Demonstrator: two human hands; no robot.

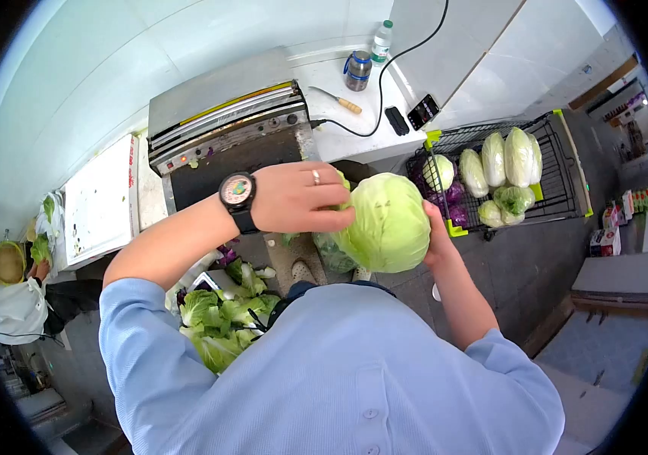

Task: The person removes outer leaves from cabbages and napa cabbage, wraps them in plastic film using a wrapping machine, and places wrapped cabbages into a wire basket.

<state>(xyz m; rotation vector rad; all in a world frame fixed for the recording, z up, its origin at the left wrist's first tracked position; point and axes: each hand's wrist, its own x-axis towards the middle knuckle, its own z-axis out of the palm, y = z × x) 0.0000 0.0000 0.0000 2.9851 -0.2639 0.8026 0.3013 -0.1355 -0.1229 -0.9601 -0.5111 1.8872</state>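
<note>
A round pale green cabbage (388,224) is held up in front of my body. My right hand (439,236) grips it from the right side, with the fingers partly hidden behind it. My left hand (305,199), wearing a ring and with a watch (237,192) on its wrist, has its fingers curled against the cabbage's left side. They close on an outer leaf (346,180) there; the fingertips are partly out of sight. Below my left forearm lies a heap of loose green leaves (222,315).
A film-wrapping machine (225,121) stands ahead on the left. On the white counter lie a knife (345,101), a flask (357,72), a bottle (381,42) and a phone (423,112). A cart (563,159) of wrapped cabbages stands right. Another person (17,307) works far left.
</note>
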